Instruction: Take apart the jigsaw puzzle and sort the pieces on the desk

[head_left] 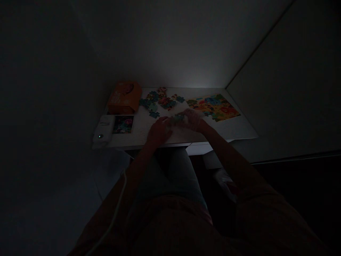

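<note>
Seen from the hands, with 12 o'clock pointing away from the person, the white worktop [234, 133] carries these things, left to right. At 9 o'clock sits one white device [102, 131] with a small glowing light, and just beside it lies one flower picture card [123, 124]. At 10 o'clock, just above the card, stands one orange box [124, 97]. At 12 o'clock spread the loose jigsaw pieces [160, 99], too dim to count exactly. At 2 o'clock lies one colourful cartoon puzzle [213, 106], flat on the worktop. At the centre are two hands: the left hand [160, 131], fingers curled downward, and the right hand [192, 120], very near it, with a small cluster of bluish jigsaw pieces [178, 118] between them. The light is too poor to tell whether either grip is wide, narrow or holding a piece
</note>
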A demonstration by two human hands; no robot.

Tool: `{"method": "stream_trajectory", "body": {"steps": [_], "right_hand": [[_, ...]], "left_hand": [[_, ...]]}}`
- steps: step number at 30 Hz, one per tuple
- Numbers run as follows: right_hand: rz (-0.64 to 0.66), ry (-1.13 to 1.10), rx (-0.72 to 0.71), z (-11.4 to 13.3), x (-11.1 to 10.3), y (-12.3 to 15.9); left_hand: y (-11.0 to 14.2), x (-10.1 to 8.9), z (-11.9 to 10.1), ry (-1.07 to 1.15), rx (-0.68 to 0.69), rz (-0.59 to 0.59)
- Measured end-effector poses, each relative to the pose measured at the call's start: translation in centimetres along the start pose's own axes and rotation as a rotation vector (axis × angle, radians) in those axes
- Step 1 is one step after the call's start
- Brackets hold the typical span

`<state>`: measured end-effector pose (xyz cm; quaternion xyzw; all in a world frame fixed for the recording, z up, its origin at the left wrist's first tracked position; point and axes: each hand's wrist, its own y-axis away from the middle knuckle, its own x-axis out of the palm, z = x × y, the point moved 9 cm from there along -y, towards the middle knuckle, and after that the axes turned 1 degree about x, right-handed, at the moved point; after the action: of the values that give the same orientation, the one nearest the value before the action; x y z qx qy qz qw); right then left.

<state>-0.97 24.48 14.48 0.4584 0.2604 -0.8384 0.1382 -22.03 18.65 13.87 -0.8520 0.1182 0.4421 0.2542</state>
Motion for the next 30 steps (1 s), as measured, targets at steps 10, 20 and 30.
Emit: {"method": "stream_trajectory", "body": {"steps": [10,20,30], "right_hand": [[0.148,-0.141,0.018,3.8,-2.0,1.9],[-0.345,0.16,0.515,-11.0,-11.0,13.2],[-0.259,0.364,0.912,-17.6,-11.6,15.5]], "left_hand": [[-0.1,-1.3,2.1,0.12,-0.104,-0.188],[0.6,-3.3,4.6,0.115,-0.415,-0.321],[1.2,-4.7,5.4,0.109,-0.372,-0.388]]}}
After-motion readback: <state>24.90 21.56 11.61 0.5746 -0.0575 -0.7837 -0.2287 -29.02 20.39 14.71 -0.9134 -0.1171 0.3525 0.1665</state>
